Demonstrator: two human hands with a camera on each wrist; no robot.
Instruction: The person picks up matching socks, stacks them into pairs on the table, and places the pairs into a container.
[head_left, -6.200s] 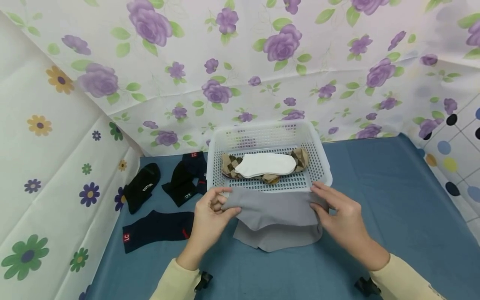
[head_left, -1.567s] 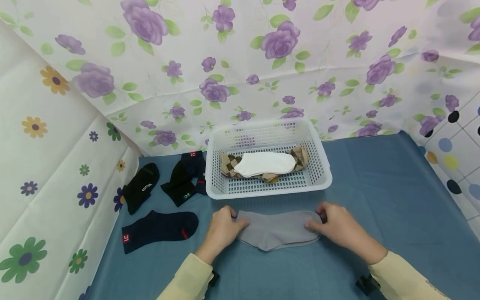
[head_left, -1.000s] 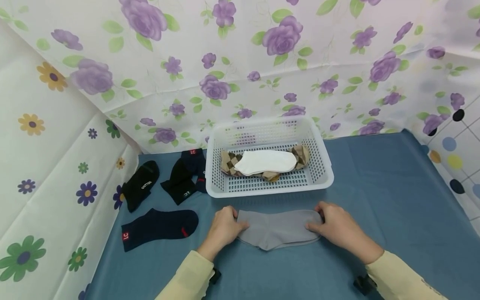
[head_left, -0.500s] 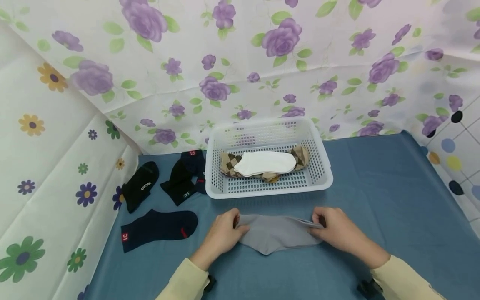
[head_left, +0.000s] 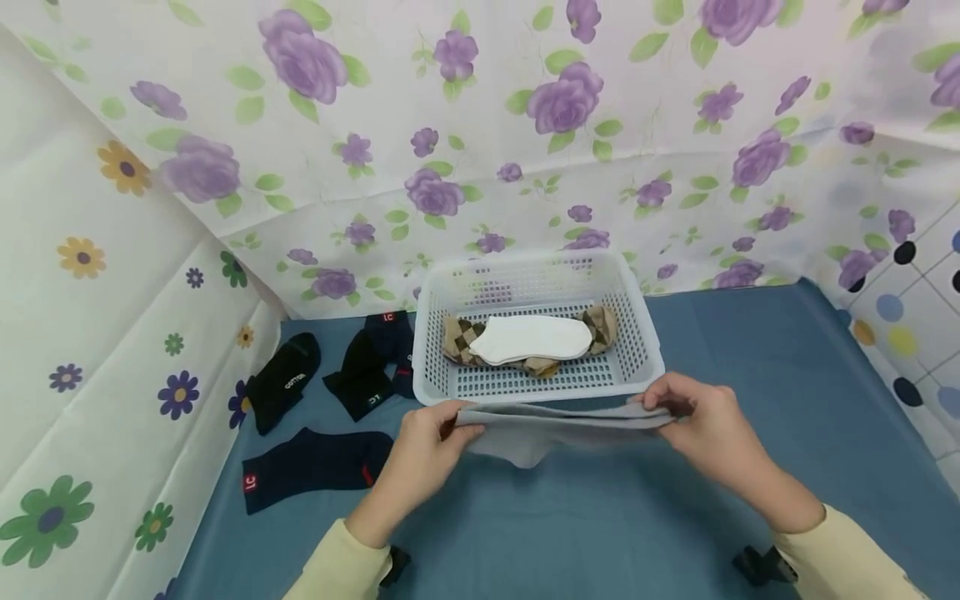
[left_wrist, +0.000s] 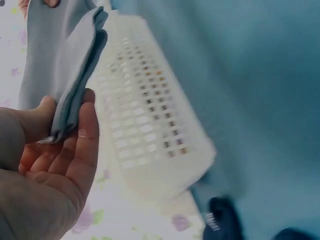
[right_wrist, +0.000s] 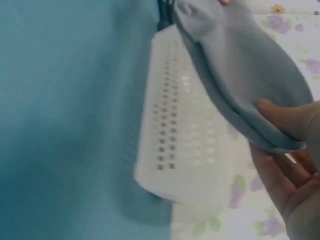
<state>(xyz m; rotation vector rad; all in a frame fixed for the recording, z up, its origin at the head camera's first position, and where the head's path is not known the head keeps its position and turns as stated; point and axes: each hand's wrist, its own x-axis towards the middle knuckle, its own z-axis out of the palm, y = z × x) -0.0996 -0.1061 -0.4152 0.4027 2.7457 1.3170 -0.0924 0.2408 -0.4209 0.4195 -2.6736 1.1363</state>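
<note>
A pair of grey socks (head_left: pixel 555 429), laid one on the other, is stretched between both hands above the table, just in front of the white basket (head_left: pixel 540 393). My left hand (head_left: pixel 427 458) pinches the cuff end between thumb and fingers; the left wrist view shows the layered edges of the socks (left_wrist: pixel 65 65) there. At the toe end my right hand (head_left: pixel 708 433) pinches the socks (right_wrist: pixel 245 70), thumb on top and fingers beneath. Inside the basket lie white socks (head_left: pixel 532 337) on top of brown checkered socks (head_left: pixel 600 327).
On the left of the blue tablecloth (head_left: pixel 570 533) lie a navy sock (head_left: pixel 315 467), black socks (head_left: pixel 285 379) marked COTTON, and more dark socks (head_left: pixel 367 375) beside the basket. Floral curtain walls (head_left: pixel 495 125) stand behind and at the left; a dotted one (head_left: pixel 907 333) is at the right.
The grey socks lay flat on the table between my hands; now both hands have lifted them, stacked together, toward the basket. Earlier, one was held over the other. The basket and dark socks have stayed put.
</note>
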